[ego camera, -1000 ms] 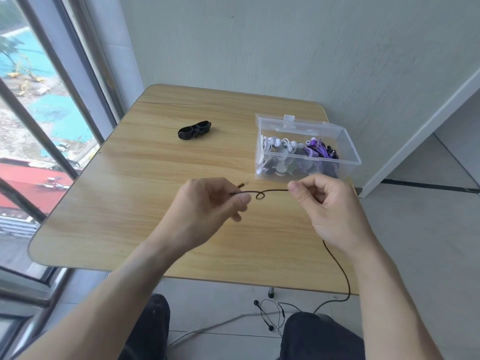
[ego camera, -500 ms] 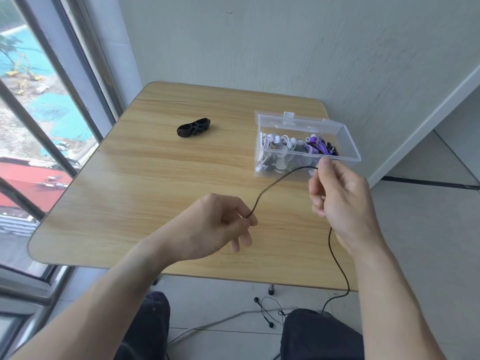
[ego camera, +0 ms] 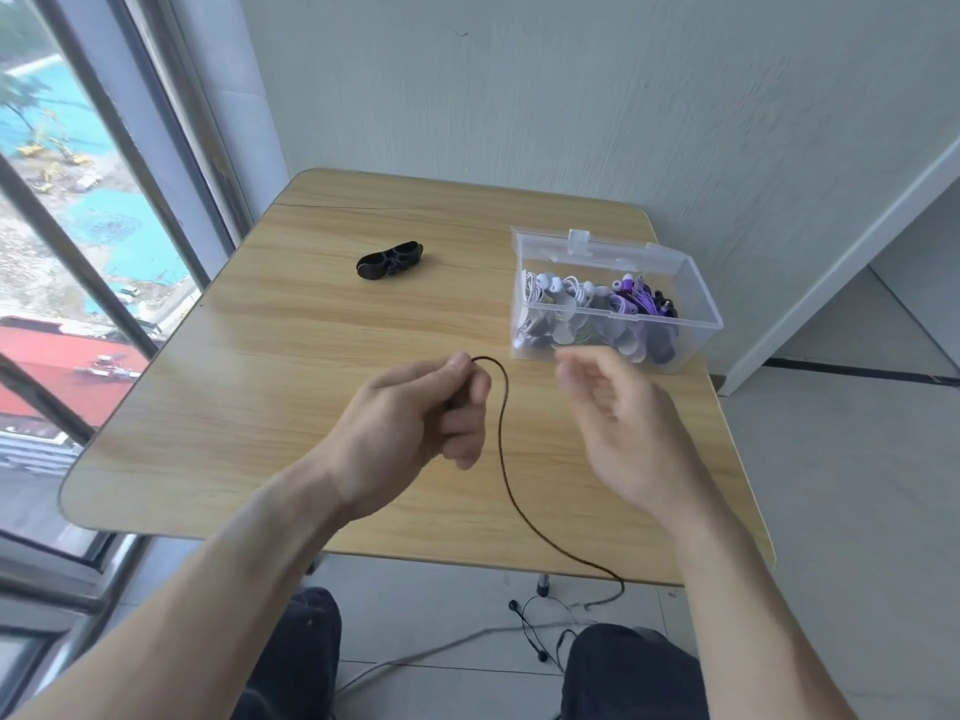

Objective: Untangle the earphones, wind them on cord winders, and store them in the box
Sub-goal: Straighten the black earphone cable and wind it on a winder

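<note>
Black earphone cord (ego camera: pixel 503 444) pinched in left hand (ego camera: pixel 415 413) grip; right hand (ego camera: pixel 618 428) loose, empty.

bare tabletop (ego camera: pixel 291 387) left, box (ego camera: pixel 613 324) blocking right, winder (ego camera: pixel 389 260) behind

A light wooden table (ego camera: pixel 291 356) carries a black cord winder (ego camera: pixel 389 260) toward its far left and a clear plastic box (ego camera: pixel 613 304) at its far right. The box seems to hold white and purple earphones (ego camera: pixel 587 296).
</note>
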Motion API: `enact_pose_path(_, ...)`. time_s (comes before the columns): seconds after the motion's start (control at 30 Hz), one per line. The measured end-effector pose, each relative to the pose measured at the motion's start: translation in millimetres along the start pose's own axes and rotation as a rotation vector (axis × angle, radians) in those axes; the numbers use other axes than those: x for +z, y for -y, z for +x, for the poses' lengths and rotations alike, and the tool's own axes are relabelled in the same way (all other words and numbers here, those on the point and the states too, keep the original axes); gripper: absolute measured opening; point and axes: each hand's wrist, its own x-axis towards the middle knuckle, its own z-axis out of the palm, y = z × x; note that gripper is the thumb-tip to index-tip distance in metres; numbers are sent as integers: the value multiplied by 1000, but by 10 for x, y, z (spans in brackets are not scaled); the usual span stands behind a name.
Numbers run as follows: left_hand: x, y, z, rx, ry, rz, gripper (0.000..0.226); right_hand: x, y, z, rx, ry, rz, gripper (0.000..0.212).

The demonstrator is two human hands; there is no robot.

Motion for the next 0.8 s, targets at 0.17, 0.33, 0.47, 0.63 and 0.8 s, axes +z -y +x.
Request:
enact_pose_path(0.17, -39, -66, 12, 18, 179, -88, 34, 329, 179, -59, -29, 279, 492, 36)
enact_pose_path(0.33, -196, -132, 20, 70, 193, -272, 40, 293, 227, -48, 87, 193, 670, 32)
enact_pose_path(0.47, -226, -113, 15, 133, 196, -234, 35, 247, 215, -13, 159, 173, 693, 29)
enact_pose_path(0.63, -148, -101, 40, 176, -128, -223, 23, 302, 161, -41, 180, 208, 397, 25)
enact_pose_path(0.8, -137, -39, 70, 239, -313, 29, 27, 341, 219, -92, 256, 440, 322, 19)
